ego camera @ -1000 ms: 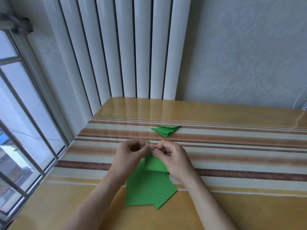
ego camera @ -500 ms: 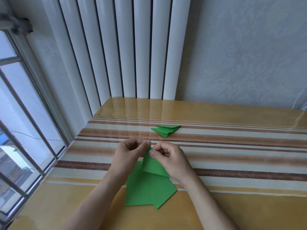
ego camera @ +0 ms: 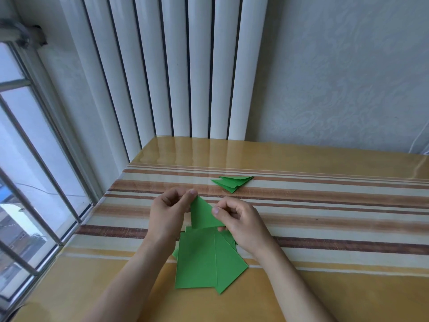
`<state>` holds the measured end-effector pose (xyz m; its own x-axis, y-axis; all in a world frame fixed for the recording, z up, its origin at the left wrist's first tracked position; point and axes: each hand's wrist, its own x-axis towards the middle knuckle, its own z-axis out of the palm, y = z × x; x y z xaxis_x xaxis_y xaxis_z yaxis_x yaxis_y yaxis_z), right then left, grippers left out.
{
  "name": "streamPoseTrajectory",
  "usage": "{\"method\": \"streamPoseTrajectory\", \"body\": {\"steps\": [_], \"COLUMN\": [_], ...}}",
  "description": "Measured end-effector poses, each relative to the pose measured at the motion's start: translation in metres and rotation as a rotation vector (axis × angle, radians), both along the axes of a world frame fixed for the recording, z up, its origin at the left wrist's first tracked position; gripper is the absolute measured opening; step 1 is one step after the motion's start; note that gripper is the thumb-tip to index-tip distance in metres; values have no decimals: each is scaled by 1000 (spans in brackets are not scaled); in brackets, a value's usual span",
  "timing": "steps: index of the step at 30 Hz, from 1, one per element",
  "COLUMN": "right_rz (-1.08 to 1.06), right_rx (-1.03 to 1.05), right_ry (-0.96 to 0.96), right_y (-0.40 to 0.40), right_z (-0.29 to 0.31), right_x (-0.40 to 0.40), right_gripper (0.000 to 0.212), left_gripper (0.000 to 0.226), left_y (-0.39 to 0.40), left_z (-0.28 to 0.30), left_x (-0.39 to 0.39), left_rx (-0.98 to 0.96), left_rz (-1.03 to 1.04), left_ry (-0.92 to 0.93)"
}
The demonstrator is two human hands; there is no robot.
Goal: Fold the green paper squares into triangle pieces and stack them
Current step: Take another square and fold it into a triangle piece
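Your left hand (ego camera: 170, 211) pinches the top corner of a partly folded green paper triangle (ego camera: 203, 216), and your right hand (ego camera: 241, 220) grips its right edge between thumb and curled fingers, holding it just above the striped glossy table (ego camera: 325, 205). Below it, a fanned pile of flat green paper sheets (ego camera: 204, 261) lies on the table. Farther back, well apart, sits a small stack of finished green folded triangles (ego camera: 232, 183).

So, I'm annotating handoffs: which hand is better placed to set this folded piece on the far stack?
Probably right. The right hand pinches the folded piece and sits on the stack of triangles' side; the left hand is farther.
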<state>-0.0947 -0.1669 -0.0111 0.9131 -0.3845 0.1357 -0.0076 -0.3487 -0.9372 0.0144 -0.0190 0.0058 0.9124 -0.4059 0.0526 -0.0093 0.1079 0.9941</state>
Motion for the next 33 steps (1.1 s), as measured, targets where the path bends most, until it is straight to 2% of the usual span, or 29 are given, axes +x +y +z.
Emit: {"method": "streamPoseTrajectory", "body": {"steps": [5,11,15,19,28,33], "right_rz": [-54,-125,-159,-158,-129,-149], "right_rx": [-11,-52,-110,-122,-36,-71], "right_ry": [34,76,75,75,10,13], "right_y": [-1,0,-1,2,7,6], "right_z": [1,2,2,2,4,2], "right_x": [-1,-2,-3,-3,-2,-2], "right_gripper": [16,17,18,18,10,12], "left_gripper": [22,24,35,39,30,23], "left_y": [1,-2,1,-1,1,0], "left_z": [-2,-7,-6,-2,1,2], "left_x": [3,5,4,-8,-11,-13], "left_rx": [-30,-14,45,140,168,215], "left_rz": [128,172,-4,-205,-222,-224], "left_ry": [28,60,102,66,53,13]}}
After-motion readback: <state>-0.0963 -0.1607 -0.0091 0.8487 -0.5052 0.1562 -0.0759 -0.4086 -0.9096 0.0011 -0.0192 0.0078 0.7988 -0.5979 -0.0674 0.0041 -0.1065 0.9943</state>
